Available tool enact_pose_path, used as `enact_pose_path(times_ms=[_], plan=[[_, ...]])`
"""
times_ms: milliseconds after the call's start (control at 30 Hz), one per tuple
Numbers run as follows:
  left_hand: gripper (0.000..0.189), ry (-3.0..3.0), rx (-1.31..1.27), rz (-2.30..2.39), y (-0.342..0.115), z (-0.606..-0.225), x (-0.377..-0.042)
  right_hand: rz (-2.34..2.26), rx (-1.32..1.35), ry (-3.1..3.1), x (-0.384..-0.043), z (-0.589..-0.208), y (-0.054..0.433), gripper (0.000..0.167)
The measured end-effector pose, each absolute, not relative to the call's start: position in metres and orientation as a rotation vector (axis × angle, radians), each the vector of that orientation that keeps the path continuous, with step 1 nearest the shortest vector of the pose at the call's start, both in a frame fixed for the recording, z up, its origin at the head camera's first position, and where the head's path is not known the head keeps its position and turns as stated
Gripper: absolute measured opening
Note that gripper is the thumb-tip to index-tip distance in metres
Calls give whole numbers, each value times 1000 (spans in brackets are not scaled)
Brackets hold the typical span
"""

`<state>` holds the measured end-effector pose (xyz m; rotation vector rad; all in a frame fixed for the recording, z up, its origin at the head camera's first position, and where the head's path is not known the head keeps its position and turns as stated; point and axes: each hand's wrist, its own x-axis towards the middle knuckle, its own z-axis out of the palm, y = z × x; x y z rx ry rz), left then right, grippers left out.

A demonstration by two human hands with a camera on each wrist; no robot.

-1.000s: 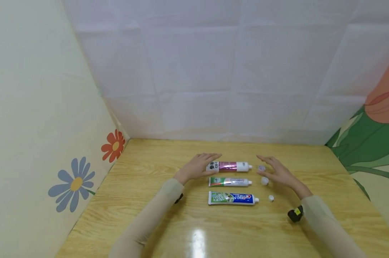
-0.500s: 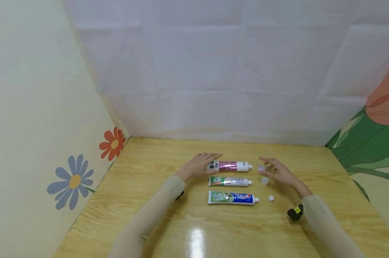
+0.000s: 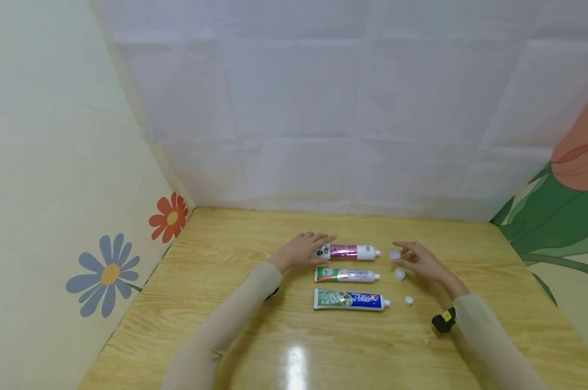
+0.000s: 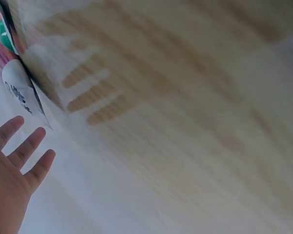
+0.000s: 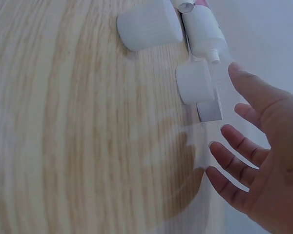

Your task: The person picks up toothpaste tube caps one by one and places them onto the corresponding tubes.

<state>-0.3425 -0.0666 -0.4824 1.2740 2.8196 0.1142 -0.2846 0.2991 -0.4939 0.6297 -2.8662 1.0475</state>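
Three uncapped toothpaste tubes lie in a column on the table, nozzles to the right: a pink and white tube (image 3: pixel 344 252) farthest, a green and white tube (image 3: pixel 354 275) in the middle, a green and blue tube (image 3: pixel 349 299) nearest. My left hand (image 3: pixel 301 252) hovers over the pink tube's flat end, hiding part of it; its fingers (image 4: pixel 25 151) are spread in the left wrist view. Beside the far cap (image 3: pixel 394 255) is my right hand (image 3: pixel 422 262), fingers loosely bent around nothing. A middle cap (image 3: pixel 399 274) and a near cap (image 3: pixel 408 300) stand by their tubes.
The wood-grain table (image 3: pixel 254 346) meets a white sheet (image 3: pixel 294 108) at the back. Walls with painted flowers flank it left and right. A black wrist camera (image 3: pixel 443 320) sits under the right forearm.
My right hand has shifted slightly toward me, its index finger lowering toward the thumb near the far cap. The left hand has barely moved. Tubes and caps stay in place.
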Motion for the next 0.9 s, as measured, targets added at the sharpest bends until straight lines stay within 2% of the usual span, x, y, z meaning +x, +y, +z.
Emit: enact_pose_path(times_ms=[900], plan=[[71, 2803, 1356, -127, -59, -488, -350, 1092, 610, -2888, -292, -500, 299, 51]])
